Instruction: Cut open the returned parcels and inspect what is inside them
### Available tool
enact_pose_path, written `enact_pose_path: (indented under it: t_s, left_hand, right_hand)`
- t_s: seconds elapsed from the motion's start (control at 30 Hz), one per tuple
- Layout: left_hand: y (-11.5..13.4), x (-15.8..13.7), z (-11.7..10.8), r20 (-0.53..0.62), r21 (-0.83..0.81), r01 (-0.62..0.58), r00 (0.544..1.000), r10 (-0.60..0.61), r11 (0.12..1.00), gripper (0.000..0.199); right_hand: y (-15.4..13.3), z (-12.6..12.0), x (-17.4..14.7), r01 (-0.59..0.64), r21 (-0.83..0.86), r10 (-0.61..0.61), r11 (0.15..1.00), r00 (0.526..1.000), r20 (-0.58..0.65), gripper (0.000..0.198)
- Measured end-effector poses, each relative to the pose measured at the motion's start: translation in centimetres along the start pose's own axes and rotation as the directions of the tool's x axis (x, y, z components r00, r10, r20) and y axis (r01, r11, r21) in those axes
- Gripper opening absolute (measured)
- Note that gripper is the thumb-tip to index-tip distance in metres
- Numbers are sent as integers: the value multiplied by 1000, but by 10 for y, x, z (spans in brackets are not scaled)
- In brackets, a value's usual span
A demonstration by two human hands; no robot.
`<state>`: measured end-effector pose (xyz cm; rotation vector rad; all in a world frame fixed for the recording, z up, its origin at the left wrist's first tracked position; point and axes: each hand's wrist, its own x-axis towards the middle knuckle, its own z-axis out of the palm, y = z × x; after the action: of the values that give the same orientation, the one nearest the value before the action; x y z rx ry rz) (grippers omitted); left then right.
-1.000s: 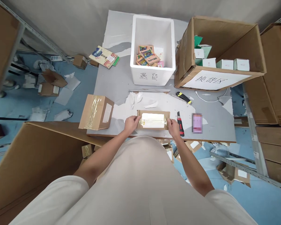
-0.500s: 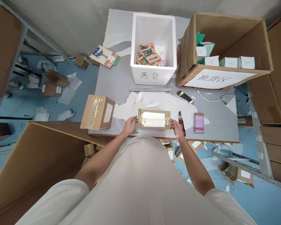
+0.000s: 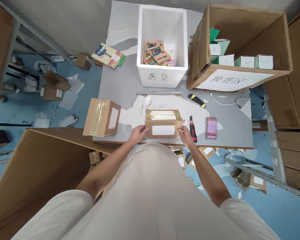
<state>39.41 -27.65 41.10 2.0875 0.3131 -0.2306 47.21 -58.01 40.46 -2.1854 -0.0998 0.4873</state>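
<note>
The oblong brown cardboard parcel (image 3: 164, 122) is between a taped brown cardboard carton (image 3: 102, 117) on its left and a red-and-black plastic box cutter (image 3: 193, 129) on its right, before the white foam bin (image 3: 162, 70).

Brown box (image 3: 164, 122) between left hand (image 3: 138, 134) and right hand (image 3: 186, 135): plain tan, white label, shiny yellowish tape.
Left of left hand: tan carton (image 3: 105, 116), gold tape stripe, white label. Right of right hand: red-and-black cutter (image 3: 193, 128), then pink-purple pixelated rectangle (image 3: 211, 128). Beyond right hand: yellow-and-black cutter (image 3: 197, 100); brown open carton (image 3: 198, 53), white sign, black writing, green-and-white boxes (image 3: 247, 61) inside. Beyond both hands: white bin (image 3: 161, 71), black characters. Under hands: grey tabletop (image 3: 235, 126), white torn patches.
</note>
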Motion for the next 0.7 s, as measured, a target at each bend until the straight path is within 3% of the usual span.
enact_pose_path:
  t_s: [0.13, 0.33, 0.47, 0.6, 0.7]
  left_hand:
    - [15, 17, -2, -97, 208, 93, 993, -74, 974, 49]
    - [11, 37, 7, -105, 242, 168, 984, -146, 956, 53]
    - [2, 31, 10, -111, 141, 171, 982, -156, 975, 52]
    - [-14, 17, 12, -82, -94, 180, 979, -188, 979, 46]
    - [-31, 6, 15, -55, -171, 200, 976, -212, 965, 46]
  right_hand:
    - [-19, -6, 15, -73, -187, 68, 980, 997, -32, 47]
    - [-25, 1, 31, -125, -204, 130, 971, 991, 11, 57]
    - [-12, 1, 28, -115, -97, 115, 989, 993, 2, 60]
    - [12, 2, 17, -157, 143, 160, 977, 987, -13, 55]
    - [33, 5, 8, -138, 180, 147, 974, 989, -35, 52]
